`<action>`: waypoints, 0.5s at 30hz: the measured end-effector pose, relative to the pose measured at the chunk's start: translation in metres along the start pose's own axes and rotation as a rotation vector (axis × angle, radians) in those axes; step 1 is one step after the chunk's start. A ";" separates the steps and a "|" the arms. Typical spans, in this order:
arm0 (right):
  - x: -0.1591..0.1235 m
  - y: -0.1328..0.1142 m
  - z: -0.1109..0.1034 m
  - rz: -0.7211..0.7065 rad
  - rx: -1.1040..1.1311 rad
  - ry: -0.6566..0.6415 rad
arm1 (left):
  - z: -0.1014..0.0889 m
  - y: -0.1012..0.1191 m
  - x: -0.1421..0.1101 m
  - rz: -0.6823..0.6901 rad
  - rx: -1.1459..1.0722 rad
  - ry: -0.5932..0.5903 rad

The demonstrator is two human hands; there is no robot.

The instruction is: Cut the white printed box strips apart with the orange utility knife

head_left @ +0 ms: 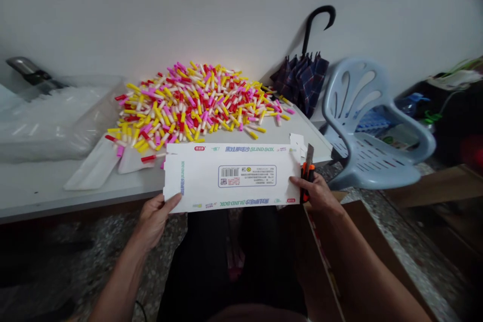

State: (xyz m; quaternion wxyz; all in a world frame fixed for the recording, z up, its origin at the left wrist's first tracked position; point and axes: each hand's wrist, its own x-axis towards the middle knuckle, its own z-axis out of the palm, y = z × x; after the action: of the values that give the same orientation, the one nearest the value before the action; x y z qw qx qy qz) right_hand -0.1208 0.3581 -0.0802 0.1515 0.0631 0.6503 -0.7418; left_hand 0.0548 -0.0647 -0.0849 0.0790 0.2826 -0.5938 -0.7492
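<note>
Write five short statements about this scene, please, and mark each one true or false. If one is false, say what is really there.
1. The right hand holds an orange utility knife. True.
2. The left hand holds scissors. False: it grips the end of a white printed card marked BLIND BOX.
3. The pile of small plastic tubes is all one colour. False: it is pink, yellow, red and white.
4. A plaid umbrella stands by the wall, right of the pile. True.
5. A pale blue plastic chair stands right of the table. True.
</note>
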 end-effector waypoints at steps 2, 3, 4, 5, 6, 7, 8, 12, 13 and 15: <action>0.000 -0.005 0.002 -0.021 -0.012 0.015 | 0.004 0.005 0.004 0.000 0.012 -0.017; 0.000 -0.007 0.002 -0.032 -0.022 0.020 | 0.005 0.007 0.005 0.006 0.014 -0.032; 0.000 -0.010 0.003 -0.045 -0.038 0.026 | 0.005 0.008 0.006 0.016 0.019 -0.049; -0.001 -0.014 0.004 -0.063 -0.059 0.034 | 0.005 0.009 0.008 0.029 0.031 -0.063; -0.001 -0.017 0.004 -0.088 -0.090 0.045 | 0.004 0.010 0.009 0.045 0.050 -0.076; -0.002 -0.021 0.005 -0.116 -0.132 0.052 | 0.002 0.011 0.010 0.061 0.074 -0.085; -0.003 -0.024 0.005 -0.146 -0.184 0.052 | -0.001 0.013 0.011 0.078 0.094 -0.091; -0.009 -0.034 0.008 -0.195 -0.370 -0.018 | -0.013 0.017 0.012 0.122 0.133 -0.118; -0.010 -0.035 0.010 -0.189 -0.391 -0.034 | -0.015 0.018 0.011 0.127 0.144 -0.111; -0.010 -0.036 0.015 -0.186 -0.406 -0.039 | -0.016 0.022 0.009 0.169 0.190 -0.054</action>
State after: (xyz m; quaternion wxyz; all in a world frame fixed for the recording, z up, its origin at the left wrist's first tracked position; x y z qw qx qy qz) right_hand -0.1215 0.3488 -0.0408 0.1044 -0.0432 0.7862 -0.6076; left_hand 0.0503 -0.0885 -0.0695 0.0988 0.2173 -0.6858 -0.6875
